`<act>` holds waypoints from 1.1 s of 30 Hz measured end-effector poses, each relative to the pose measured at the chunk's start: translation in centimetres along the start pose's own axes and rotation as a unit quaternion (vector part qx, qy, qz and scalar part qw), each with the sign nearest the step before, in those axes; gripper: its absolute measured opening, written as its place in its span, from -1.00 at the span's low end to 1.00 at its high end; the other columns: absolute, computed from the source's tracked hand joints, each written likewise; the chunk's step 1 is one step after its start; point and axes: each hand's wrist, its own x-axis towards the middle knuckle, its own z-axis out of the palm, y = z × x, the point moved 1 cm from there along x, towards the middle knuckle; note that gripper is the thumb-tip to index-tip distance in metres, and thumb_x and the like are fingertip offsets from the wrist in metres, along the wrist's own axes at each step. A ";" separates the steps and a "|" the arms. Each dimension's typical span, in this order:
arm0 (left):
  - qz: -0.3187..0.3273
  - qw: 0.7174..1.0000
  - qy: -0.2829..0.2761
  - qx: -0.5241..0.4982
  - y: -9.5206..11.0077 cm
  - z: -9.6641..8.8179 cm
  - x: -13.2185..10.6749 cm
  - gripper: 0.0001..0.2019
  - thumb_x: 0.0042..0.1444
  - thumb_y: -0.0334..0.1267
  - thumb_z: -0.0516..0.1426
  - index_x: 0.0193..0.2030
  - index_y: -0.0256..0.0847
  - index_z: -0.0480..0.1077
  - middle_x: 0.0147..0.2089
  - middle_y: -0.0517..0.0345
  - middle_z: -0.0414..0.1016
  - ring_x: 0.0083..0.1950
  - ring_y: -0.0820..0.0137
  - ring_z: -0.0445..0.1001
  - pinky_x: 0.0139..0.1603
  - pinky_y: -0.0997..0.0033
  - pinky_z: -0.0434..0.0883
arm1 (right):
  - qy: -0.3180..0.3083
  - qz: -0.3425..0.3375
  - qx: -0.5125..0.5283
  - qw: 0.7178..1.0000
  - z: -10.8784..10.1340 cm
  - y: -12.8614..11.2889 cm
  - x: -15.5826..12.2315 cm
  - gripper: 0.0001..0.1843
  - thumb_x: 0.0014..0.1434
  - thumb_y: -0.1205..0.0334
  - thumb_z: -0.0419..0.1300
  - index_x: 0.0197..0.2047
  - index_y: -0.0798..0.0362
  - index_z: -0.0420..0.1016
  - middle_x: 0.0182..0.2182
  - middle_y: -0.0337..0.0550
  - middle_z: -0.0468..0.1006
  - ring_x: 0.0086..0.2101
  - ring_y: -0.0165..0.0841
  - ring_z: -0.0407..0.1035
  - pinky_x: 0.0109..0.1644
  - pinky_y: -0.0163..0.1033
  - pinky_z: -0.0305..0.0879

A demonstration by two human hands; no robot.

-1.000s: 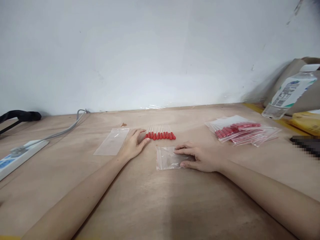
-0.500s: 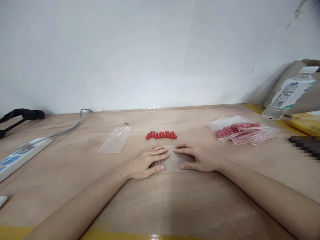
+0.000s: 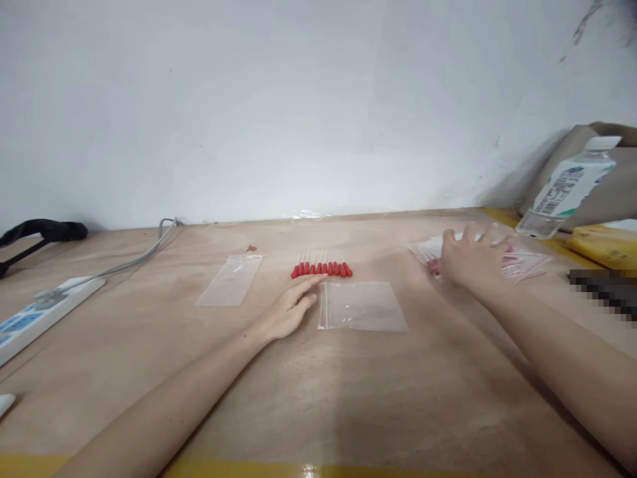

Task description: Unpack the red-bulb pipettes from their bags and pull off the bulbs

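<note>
My left hand (image 3: 292, 308) lies with fingers stretched out and apart from the thumb, empty. Its fingertips are at the near side of a row of several glass droppers (image 3: 323, 268) with red rubber bulbs. Just right of that hand, a clear zip bag (image 3: 368, 307) lies flat, its zip edge on the left. My right hand (image 3: 472, 255) is over a pile of clear bags (image 3: 527, 263) with red-bulbed droppers inside, fingers spread and bent. Whether its fingertips touch the pile I cannot tell. Another clear zip bag (image 3: 229, 281) rests left of the droppers.
On the left are a white power strip (image 3: 74, 292), its grey cable (image 3: 134, 262) and a black strap-like object (image 3: 44, 231). A plastic bottle (image 3: 567, 189) leans against a beige bag (image 3: 624, 176) at the right, near a yellow packet (image 3: 604, 247).
My right hand has left the middle bag and moved right to the pile. My left hand has come off that bag, towards the droppers; the bag now lies uncovered.
</note>
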 end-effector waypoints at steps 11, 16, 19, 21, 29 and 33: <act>0.022 0.996 -0.072 0.043 0.8 0.1 -0.6 -0.42 -0.03 -0.28 0.12 0.19 -0.11 0.11 0.26 0.01 0.07 0.26 0.16 0.07 0.20 0.05 0.13 | -0.014 -0.049 -0.014 0.999 -1.3 0.6 1.1 -0.71 0.15 0.43 -0.13 -0.26 0.19 0.41 -0.41 0.14 0.48 -0.34 -0.17 0.35 -0.24 -0.08 0.06; -0.048 0.998 0.002 -0.044 0.0 0.4 -0.5 -0.50 -0.01 -0.30 0.09 0.11 -0.16 0.08 -0.10 0.05 0.38 -0.14 0.32 0.41 -0.19 0.31 0.40 | 0.059 -0.165 0.042 0.984 -1.9 -3.2 -0.6 -0.70 0.21 0.37 -0.15 -0.15 0.17 0.37 -0.26 0.08 0.47 -0.29 -0.20 0.33 -0.24 -0.18 0.09; -0.057 0.991 -0.021 -0.123 -0.2 -0.7 -0.2 -0.61 0.02 -0.27 0.08 0.01 -0.15 0.13 -0.33 0.20 0.35 -0.37 0.45 0.39 -0.33 0.41 0.38 | 0.033 -0.239 0.066 0.968 -1.5 -5.2 -2.2 -0.71 0.18 0.40 -0.11 -0.23 0.12 0.42 -0.12 0.04 0.42 -0.26 -0.21 0.32 -0.26 -0.19 0.12; -0.051 0.981 -0.065 -0.175 -0.4 -2.6 0.1 -0.62 0.01 -0.25 0.10 0.00 -0.12 0.15 -0.34 0.23 0.33 -0.37 0.47 0.39 -0.35 0.44 0.38 | 0.005 -0.257 0.097 0.962 -1.0 -5.9 -3.0 -0.71 0.16 0.39 -0.09 -0.25 0.09 0.45 -0.11 0.02 0.41 -0.26 -0.22 0.32 -0.29 -0.20 0.15; -0.255 0.891 0.370 0.069 -8.1 -12.2 0.0 -0.70 -0.04 -0.35 -0.05 -0.12 -0.21 0.29 -0.37 0.16 0.34 -0.36 0.43 0.46 -0.35 0.46 0.41 | -0.064 -0.255 0.272 0.926 0.8 -5.6 -3.3 -0.59 -0.03 0.42 0.01 -0.09 0.03 0.42 -0.13 -0.08 0.44 -0.14 -0.20 0.30 -0.03 -0.06 0.20; -0.334 0.884 0.291 0.148 -11.0 -13.3 -1.3 -0.83 -0.22 -0.40 0.04 -0.43 -0.22 0.41 -0.58 0.17 0.33 -0.47 0.29 0.43 -0.38 0.27 0.40 | -0.082 -0.230 0.317 0.916 1.5 -5.8 -3.5 -0.51 -0.05 0.45 -0.03 -0.05 0.02 0.40 -0.06 -0.11 0.41 -0.12 -0.22 0.31 -0.04 -0.07 0.25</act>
